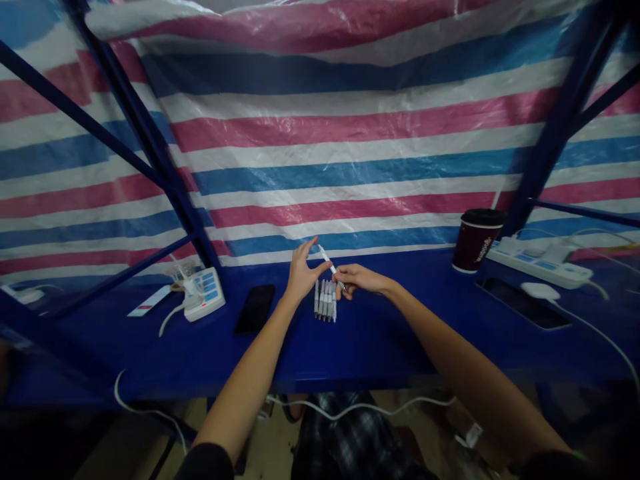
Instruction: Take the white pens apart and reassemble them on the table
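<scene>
A white pen [327, 257] slants above the table, its upper end leaning to the left. My right hand [354, 277] is closed around the pen's lower part. My left hand [301, 268] is beside the pen with thumb and fingers spread apart. Its thumb reaches the pen's middle, and a fingertip lies close to the upper end; whether they touch it I cannot tell. Just below both hands, several pens [325, 300] with white and grey barrels lie side by side in a row on the blue table [345, 353].
Left of my hands lie a dark phone [255, 309], a white power strip [204, 293] and another phone [149, 301]. To the right stand a lidded dark cup [477, 241] with a straw, a second power strip [540, 262] and a larger phone [523, 303] under a white charger [540, 291]. Striped sheeting hangs behind.
</scene>
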`<state>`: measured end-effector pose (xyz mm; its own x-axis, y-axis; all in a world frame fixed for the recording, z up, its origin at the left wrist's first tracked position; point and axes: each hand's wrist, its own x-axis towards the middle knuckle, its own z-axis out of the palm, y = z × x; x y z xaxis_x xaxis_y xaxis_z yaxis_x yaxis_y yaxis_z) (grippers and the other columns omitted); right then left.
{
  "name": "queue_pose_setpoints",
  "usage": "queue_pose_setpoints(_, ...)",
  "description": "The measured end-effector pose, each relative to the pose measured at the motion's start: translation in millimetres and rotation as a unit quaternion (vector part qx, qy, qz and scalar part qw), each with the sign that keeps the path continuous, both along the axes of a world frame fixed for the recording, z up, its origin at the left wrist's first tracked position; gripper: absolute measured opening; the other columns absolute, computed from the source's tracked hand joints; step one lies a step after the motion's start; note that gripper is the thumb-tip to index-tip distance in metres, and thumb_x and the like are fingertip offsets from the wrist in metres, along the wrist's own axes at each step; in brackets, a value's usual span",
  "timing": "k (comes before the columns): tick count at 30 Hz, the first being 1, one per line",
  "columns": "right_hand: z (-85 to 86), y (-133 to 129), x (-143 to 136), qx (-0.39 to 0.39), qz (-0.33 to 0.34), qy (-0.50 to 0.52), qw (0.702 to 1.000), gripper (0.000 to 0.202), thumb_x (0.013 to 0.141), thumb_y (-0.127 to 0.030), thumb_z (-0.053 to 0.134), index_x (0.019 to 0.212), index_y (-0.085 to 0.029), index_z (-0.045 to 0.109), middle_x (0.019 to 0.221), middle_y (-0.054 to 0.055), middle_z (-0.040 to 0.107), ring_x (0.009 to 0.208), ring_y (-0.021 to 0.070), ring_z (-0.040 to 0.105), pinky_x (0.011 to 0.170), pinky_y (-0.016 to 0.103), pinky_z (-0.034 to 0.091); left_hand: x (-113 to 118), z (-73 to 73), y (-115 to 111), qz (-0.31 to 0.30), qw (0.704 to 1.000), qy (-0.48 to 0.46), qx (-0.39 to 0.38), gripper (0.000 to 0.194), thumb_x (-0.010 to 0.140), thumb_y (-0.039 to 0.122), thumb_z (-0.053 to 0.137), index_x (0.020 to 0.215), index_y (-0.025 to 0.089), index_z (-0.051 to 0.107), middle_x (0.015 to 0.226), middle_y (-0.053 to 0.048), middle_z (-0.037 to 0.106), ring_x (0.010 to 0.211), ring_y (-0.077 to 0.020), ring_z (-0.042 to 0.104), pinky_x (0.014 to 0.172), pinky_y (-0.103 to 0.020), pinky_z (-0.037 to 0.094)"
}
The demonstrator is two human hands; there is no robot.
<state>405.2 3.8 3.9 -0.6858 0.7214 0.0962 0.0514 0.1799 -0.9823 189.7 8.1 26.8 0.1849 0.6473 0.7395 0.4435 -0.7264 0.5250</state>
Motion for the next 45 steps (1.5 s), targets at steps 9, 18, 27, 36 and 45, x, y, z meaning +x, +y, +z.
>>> queue_pose_setpoints(9,8.6,-4.6,-3.2,0.025,-0.031,0.014,0.999,0.037,0.097,-0.053,0.059,0.093,-0.017,0.058,0.063,0.002,0.069,0.053,0.0134,0.062,0.055,0.025,0.044,1.7,-8.1,10.9,-0.086,0.987,-0.103,-0.092,0.075,0.08,0.035,0.082,0.148,0.027,0.053,0.144,-0.013,0.058,0.12,-0.0261,0.057,0.094,-0.036,0.05)
queue_pose_setpoints(18,2.2,0.8,-5.1,0.041,-0.049,0.022,0.998,0.037,0.099,-0.054,0.056,0.093,-0.017,0.059,0.056,-0.003,0.061,0.049,0.0122,0.056,0.054,0.024,0.04,5.5,-6.5,7.0,-0.124,0.985,-0.075,-0.095,0.061,0.083,0.038,0.079,0.141,0.029,0.061,0.154,-0.012,0.046,0.129,-0.0284,0.054,0.095,-0.036,0.052)
queue_pose_setpoints(27,2.1,1.8,-4.2,0.032,-0.041,-0.005,0.999,0.031,0.1,-0.047,0.055,0.092,-0.017,0.058,0.057,-0.001,0.064,0.049,0.0127,0.058,0.053,0.024,0.042,2.9,-4.7,3.7,-0.12,0.984,-0.054,-0.116,0.096,0.083,0.031,0.08,0.164,0.032,0.028,0.146,-0.014,0.059,0.133,-0.0296,0.054,0.103,-0.042,0.048)
queue_pose_setpoints(36,2.8,-0.3,-6.6,0.014,-0.046,0.008,0.999,0.03,0.1,-0.046,0.058,0.092,-0.017,0.059,0.059,0.002,0.067,0.05,0.014,0.061,0.053,0.024,0.046,5.0,-5.2,3.4,-0.143,0.976,-0.076,-0.143,0.094,0.082,0.03,0.081,0.162,0.034,0.031,0.152,-0.013,0.054,0.131,-0.03,0.057,0.102,-0.042,0.051)
queue_pose_setpoints(45,11.1,-7.4,-13.3,-0.022,-0.036,0.008,0.999,0.054,0.097,-0.066,0.053,0.094,-0.014,0.068,0.072,0.009,0.073,0.053,0.0146,0.065,0.053,0.026,0.052,-12.6,6.3,13.0,-0.136,0.91,-0.208,-0.332,0.096,0.078,0.022,0.081,0.161,0.033,0.035,0.15,-0.016,0.056,0.085,-0.0195,0.072,0.072,-0.034,0.06)
